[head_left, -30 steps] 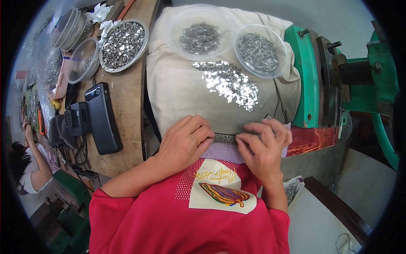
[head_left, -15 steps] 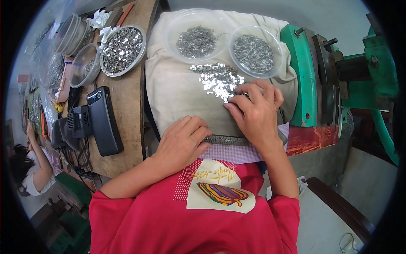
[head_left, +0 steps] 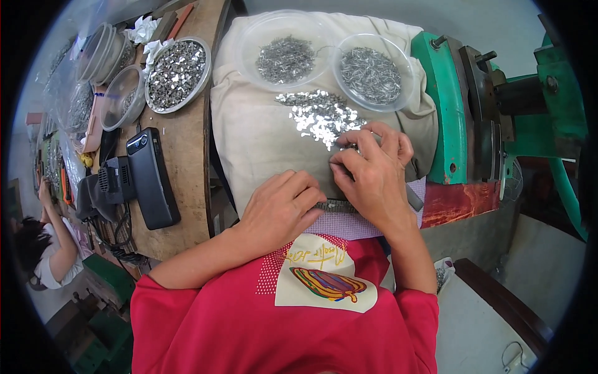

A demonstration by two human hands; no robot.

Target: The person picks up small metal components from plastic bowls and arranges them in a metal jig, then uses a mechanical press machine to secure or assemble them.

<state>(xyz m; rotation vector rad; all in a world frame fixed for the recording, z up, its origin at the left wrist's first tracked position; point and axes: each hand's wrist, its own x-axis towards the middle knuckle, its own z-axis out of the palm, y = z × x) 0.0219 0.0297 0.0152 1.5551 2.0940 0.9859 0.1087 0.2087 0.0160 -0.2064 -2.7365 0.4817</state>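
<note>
I saw one line of yellow cursive lettering (head_left: 316,252), which stood upside down in my view, on the cream panel (head_left: 289,293) of the red shirt (head_left: 218,324). On the black device (head_left: 154,187) I noticed small pale marks (head_left: 144,134), too small for my reading.

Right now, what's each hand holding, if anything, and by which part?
Left hand: the dark strip, apparently pinched by its left end. Right hand: cannot be told.

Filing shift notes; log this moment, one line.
left hand: at grey ridged metal-looking strip; right hand: at shiny silver flake pile; pile: on beige cloth
</note>
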